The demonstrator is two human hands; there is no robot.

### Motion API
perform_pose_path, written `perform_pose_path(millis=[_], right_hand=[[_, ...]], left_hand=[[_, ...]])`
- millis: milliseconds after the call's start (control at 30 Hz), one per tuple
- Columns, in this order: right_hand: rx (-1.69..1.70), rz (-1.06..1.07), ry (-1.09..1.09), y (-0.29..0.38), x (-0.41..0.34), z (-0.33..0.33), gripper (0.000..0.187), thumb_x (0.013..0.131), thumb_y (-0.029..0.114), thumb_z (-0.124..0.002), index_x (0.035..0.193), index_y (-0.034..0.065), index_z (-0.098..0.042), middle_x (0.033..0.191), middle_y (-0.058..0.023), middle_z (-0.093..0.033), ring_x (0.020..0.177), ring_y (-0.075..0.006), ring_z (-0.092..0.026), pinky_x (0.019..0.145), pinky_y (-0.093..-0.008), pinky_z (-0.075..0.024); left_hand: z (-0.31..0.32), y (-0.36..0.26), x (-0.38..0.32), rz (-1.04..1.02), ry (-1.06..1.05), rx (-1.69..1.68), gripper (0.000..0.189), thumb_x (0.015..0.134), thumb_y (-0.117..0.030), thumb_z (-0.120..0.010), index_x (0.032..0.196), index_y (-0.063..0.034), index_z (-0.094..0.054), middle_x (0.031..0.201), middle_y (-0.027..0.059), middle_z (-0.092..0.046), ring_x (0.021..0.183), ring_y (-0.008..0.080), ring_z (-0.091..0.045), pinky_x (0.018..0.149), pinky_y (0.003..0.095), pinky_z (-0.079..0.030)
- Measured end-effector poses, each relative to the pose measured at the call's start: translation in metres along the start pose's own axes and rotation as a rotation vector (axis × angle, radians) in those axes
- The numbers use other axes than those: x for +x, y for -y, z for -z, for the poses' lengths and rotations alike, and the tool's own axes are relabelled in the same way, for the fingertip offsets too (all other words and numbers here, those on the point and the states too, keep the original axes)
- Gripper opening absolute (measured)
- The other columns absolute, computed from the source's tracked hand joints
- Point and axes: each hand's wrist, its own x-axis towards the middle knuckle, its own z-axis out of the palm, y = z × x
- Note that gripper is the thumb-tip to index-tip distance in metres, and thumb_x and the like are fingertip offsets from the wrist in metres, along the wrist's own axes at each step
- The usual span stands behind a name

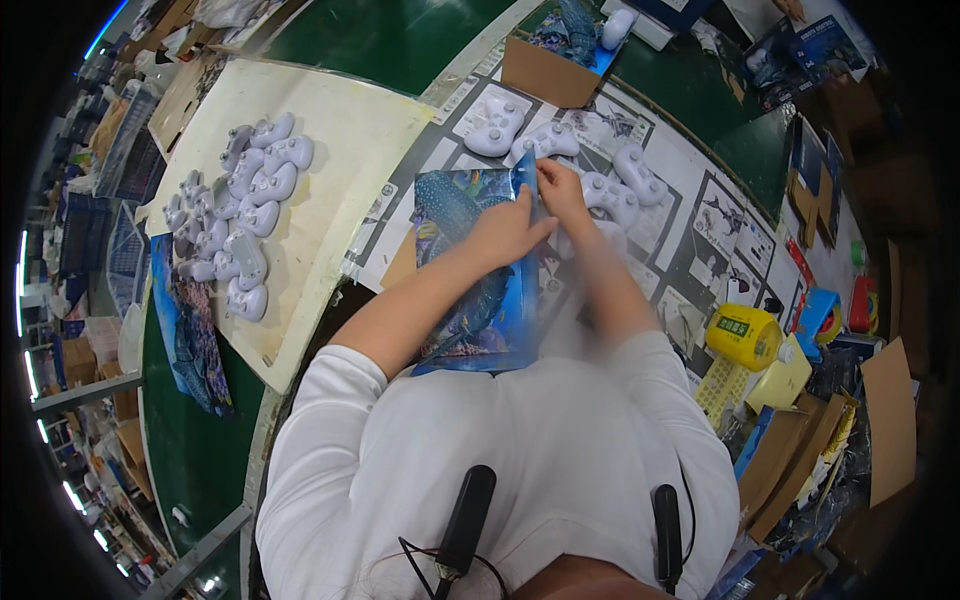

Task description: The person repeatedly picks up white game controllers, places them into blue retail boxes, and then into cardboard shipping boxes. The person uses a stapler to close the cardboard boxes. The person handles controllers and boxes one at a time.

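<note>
A printed cardboard sheet or box panel [480,330] with a whale shark picture stands close before my chest. My left hand [506,229] lies across it, fingertips on its blue right edge. On the far side of that edge, my right hand [556,187] pinches near the upper corner, thumb and fingers closed together. White game controllers [611,199] lie just behind and beside my right hand, with more controllers [495,127] beyond. Whether the printed piece is folded into a box cannot be told.
A pile of white controllers [247,187] covers part of a cream board [360,135] at left. An open carton [551,71] holds a shark toy at the top. A yellow bottle [742,336], a blue tape dispenser [817,319] and cardboard pieces [787,465] stand at right.
</note>
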Motion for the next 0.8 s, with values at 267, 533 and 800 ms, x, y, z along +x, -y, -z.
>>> perform_pose_path(millis=[267,533,800], right_hand=[[-0.016,0.059,-0.018,-0.016,-0.008,-0.006,0.014,0.086,0.011,-0.051,0.093,0.0004,-0.059,0.075,0.0012,-0.057,0.067,-0.0047,-0.050,0.060,-0.0181,-0.0400],[0.112,-0.015,-0.074,-0.003,-0.015,-0.003,0.015,0.086,0.011,-0.051,0.091,-0.0006,-0.059,0.078,-0.0011,-0.059,0.070,-0.0059,-0.053,0.063,-0.0196,-0.0416],[0.024,-0.062,-0.018,0.007,-0.009,0.000,0.014,0.085,0.009,-0.052,0.092,-0.0002,-0.059,0.073,-0.0001,-0.058,0.063,-0.0053,-0.051,0.058,-0.0191,-0.0411]], left_hand=[[0.053,0.036,0.101,0.221,-0.270,0.364,0.046,0.073,-0.036,-0.058,0.098,0.0017,-0.052,0.086,0.0225,-0.059,0.080,0.0353,-0.058,0.074,0.0398,-0.047],[0.074,0.085,0.114,0.526,-0.232,-0.352,0.053,0.074,-0.034,-0.059,0.115,-0.0020,-0.047,0.101,0.0185,-0.058,0.086,0.0268,-0.060,0.076,0.0389,-0.048],[0.106,0.037,0.048,0.439,0.246,-1.041,0.059,0.079,-0.031,-0.060,0.124,-0.0033,-0.034,0.107,0.0140,-0.052,0.095,0.0188,-0.053,0.079,0.0279,-0.044]])
